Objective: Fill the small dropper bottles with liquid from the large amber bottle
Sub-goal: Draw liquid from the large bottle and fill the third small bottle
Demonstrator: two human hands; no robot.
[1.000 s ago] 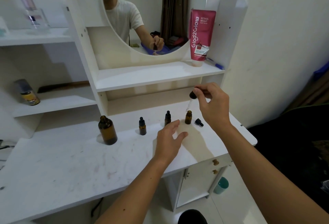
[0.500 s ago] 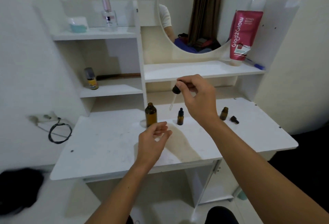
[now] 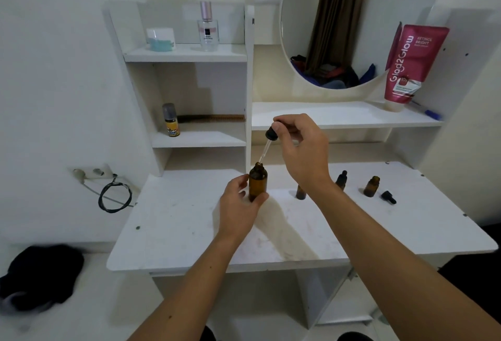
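got my left hand [image 3: 238,205] wrapped round the large amber bottle [image 3: 257,183] standing upright on the desk [image 3: 189,232], right hand [image 3: 301,150] fingers pinching the dropper [image 3: 267,145] bulb, its glass tip slanting down-left right at the bottle's open mouth, so looks like straight down next

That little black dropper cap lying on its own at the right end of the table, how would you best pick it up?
The loose dropper cap lies on its side on the table, right of the open small bottle. Probably best to come from straight above and pinch the wider black collar across its width with two fingers; the bulb end would likely squash. Nothing crowds it.
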